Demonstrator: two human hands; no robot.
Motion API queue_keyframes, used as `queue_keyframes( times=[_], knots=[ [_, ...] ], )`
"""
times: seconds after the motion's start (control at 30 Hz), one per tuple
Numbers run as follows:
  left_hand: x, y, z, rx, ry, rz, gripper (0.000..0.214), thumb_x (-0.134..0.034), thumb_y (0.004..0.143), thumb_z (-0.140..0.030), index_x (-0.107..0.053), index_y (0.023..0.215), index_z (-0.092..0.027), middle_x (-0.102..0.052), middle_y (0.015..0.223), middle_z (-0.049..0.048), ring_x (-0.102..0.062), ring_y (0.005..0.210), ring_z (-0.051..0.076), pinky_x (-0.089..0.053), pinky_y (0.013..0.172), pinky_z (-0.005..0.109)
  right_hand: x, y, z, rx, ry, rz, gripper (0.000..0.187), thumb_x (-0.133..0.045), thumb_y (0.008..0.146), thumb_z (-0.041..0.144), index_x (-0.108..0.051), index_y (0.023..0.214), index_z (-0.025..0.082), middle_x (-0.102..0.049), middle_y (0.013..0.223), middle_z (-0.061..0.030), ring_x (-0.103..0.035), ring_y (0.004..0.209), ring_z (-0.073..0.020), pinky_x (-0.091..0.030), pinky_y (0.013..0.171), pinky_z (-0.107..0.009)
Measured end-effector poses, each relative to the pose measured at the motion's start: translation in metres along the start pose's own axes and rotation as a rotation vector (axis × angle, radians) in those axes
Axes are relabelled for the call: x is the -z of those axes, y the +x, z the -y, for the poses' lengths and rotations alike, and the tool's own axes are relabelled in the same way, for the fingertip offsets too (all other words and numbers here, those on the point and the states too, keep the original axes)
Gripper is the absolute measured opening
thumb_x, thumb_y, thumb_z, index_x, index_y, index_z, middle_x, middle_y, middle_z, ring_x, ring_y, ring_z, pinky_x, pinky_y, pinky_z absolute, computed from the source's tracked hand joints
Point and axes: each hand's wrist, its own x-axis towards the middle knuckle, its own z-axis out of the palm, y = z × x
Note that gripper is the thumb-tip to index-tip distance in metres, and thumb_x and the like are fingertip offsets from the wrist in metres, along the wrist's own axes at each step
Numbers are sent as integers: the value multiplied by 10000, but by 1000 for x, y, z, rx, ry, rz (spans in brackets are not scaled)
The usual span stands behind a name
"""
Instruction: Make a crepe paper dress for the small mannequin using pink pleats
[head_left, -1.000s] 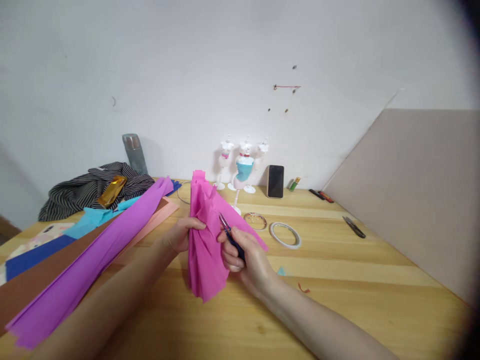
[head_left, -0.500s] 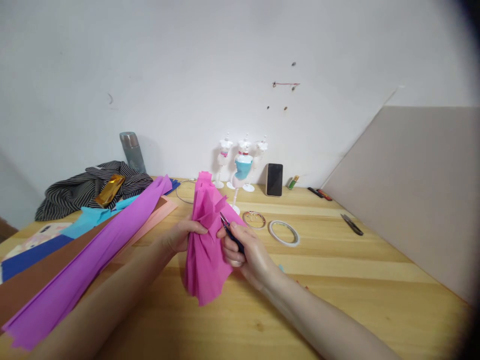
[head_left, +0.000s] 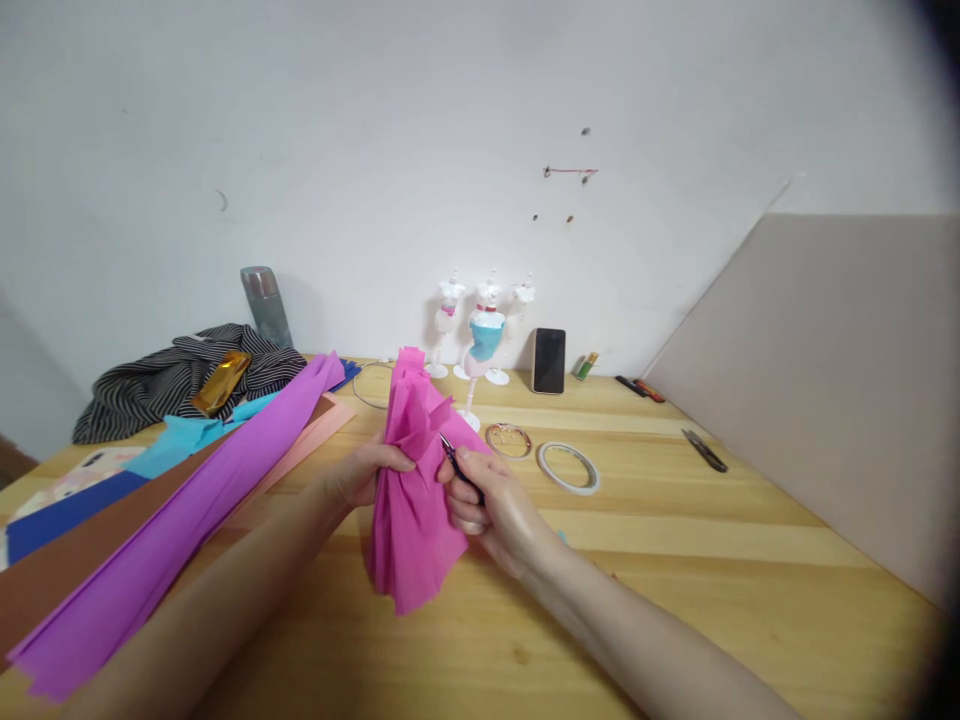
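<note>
A bunched, folded sheet of bright pink crepe paper point(head_left: 411, 545) hangs in front of me above the table. My left hand point(head_left: 369, 472) is closed on its left side, thumb in front and the other fingers hidden behind the paper. In my right hand point(head_left: 484, 495) are small dark-handled thread snips point(head_left: 459, 465), their pointed metal blades against the pink folds. Just behind the paper stands a small white dress form point(head_left: 486, 340) wrapped in light blue, with more white dress forms point(head_left: 450, 292) by the wall.
Purple crepe paper point(head_left: 202, 500) lies over brown, blue and peach sheets at left, near a striped cloth point(head_left: 150, 385) and a bottle point(head_left: 266, 305). To the right are a tape roll point(head_left: 568, 468), a bangle-like ring point(head_left: 508, 440), a phone point(head_left: 549, 360) and dark snips point(head_left: 705, 450).
The blades of the thread snips have come closer together at the pink paper. Both hands stay in nearly the same place.
</note>
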Motion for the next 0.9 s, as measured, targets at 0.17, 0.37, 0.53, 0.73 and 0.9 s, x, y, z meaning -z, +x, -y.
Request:
queue_keyframes(
  times=[0.17, 0.37, 0.53, 0.73, 0.9],
  knots=[
    [12, -3, 2, -77, -35, -105, 321, -620, 642, -146, -690, 954, -114, -706, 912, 108, -652, 863, 248, -479, 836, 361, 2, -1, 7, 37, -177, 43, 420, -669, 712, 570, -545, 691, 169, -230, 466, 119, -118, 395, -37, -61, 405, -221],
    [29, -7, 3, -94, -106, -156, 435, -600, 647, -131, -661, 1075, -178, -726, 996, 75, -682, 906, 247, -500, 815, 332, 11, 3, 24, 462, -805, -228, 269, -747, 658, 378, -568, 608, 182, -415, 529, 46, -336, 522, -99, -241, 511, -250],
    [28, -8, -1, -67, -145, -71, 440, -583, 652, -150, -650, 1087, -156, -727, 1018, 102, -652, 1047, 298, -496, 862, 372, 26, 14, 23, 514, -1076, -247, 316, -737, 689, 353, -699, 968, 210, -608, 676, 3, -459, 596, -151, -309, 562, -267],
    [33, -7, 0, -122, -149, -34, 591, -569, 642, -135, -559, 1231, -176, -702, 1093, 122, -642, 1063, 320, -515, 790, 370, 34, 25, 19, 470, -1038, -253, 245, -677, 712, 366, -604, 592, 165, -411, 505, 42, -341, 514, -103, -226, 511, -252],
    [31, -6, 1, -103, -129, -93, 513, -594, 627, -137, -612, 1139, -107, -704, 988, 129, -668, 924, 278, -502, 791, 352, 19, 9, 24, 431, -748, -110, 347, -617, 765, 480, -614, 616, 167, -380, 513, 34, -334, 518, -106, -213, 489, -250]
  ],
)
